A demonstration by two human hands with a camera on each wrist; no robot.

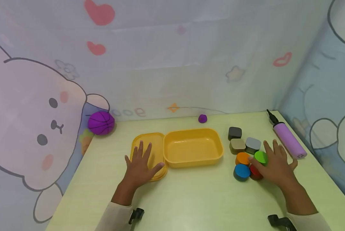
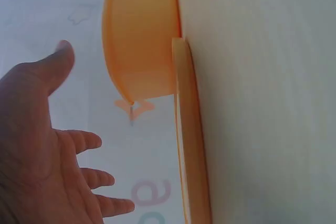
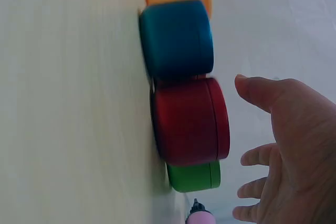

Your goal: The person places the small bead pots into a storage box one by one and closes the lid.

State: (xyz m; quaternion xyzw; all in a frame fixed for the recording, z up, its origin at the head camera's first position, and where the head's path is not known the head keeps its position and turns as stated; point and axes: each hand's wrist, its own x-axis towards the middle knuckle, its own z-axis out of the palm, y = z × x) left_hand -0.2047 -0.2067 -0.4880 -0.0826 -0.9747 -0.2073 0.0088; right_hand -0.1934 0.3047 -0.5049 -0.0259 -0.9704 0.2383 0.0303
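My left hand (image 1: 139,170) hovers with spread fingers over a yellow lid (image 1: 158,146), gripping nothing. Beside the lid sits a yellow rectangular container (image 1: 193,163), open at the top. In the left wrist view a gap shows between the left hand (image 2: 52,166) and the lid's edge (image 2: 191,140). My right hand (image 1: 277,168), fingers apart, is above round tins: orange (image 1: 242,158), blue (image 1: 242,173), green (image 1: 260,157) and red (image 1: 255,174), the last two partly covered by it. From the right wrist, the hand (image 3: 299,156) appears apart from the red tin (image 3: 189,121).
Square tins in black (image 1: 235,133), beige (image 1: 237,146) and grey (image 1: 253,145) stand behind the round ones. A pink hand pump (image 1: 290,140) lies at the right edge. A purple basketball (image 1: 101,123) is at the back left, a small purple object (image 1: 202,118) behind the container.
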